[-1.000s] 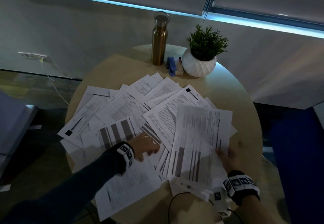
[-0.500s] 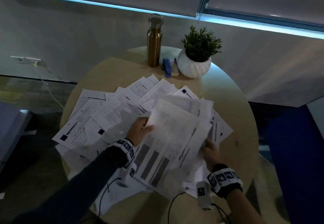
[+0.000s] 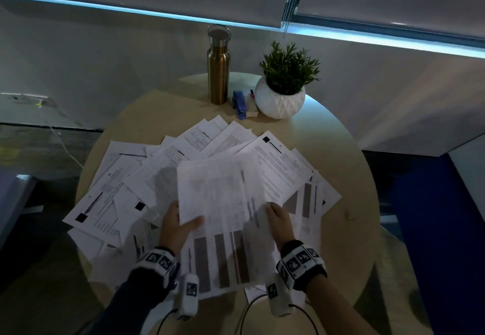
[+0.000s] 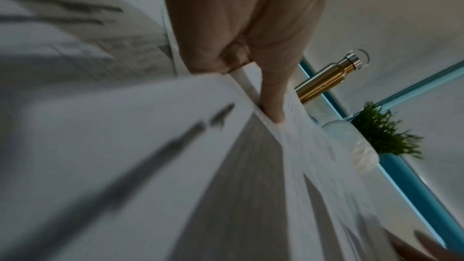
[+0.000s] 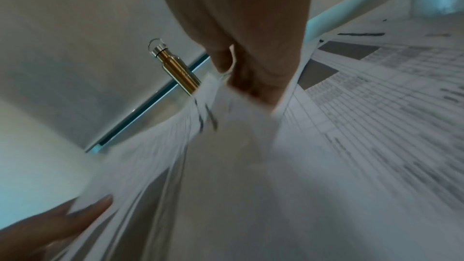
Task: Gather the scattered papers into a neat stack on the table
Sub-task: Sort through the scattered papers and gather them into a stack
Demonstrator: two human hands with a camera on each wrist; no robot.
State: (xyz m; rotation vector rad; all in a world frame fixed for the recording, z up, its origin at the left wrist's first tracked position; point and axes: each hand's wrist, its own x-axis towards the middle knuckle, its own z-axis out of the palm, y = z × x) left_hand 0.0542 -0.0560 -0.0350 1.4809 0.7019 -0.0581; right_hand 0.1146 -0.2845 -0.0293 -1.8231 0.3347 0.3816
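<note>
Several printed sheets (image 3: 162, 177) lie fanned across the round wooden table (image 3: 341, 177). Both hands hold a small bundle of papers (image 3: 223, 216) lifted above the spread, near the front edge. My left hand (image 3: 175, 225) pinches the bundle's left edge, thumb on top. My right hand (image 3: 278, 219) grips its right edge. In the left wrist view the thumb (image 4: 273, 98) presses on the bundle (image 4: 314, 166). In the right wrist view my fingers (image 5: 251, 78) curl round the blurred paper edge (image 5: 226, 146).
A gold metal bottle (image 3: 218, 67), a blue stapler (image 3: 240, 105) and a potted plant in a white pot (image 3: 282, 93) stand at the table's far edge. Loose sheets overhang the left front rim (image 3: 86, 240). Bare wood shows on the right side.
My left hand left the sheets on the table and took the bundle's left edge. The bundle rose and swung from the right toward the centre, now held by both hands.
</note>
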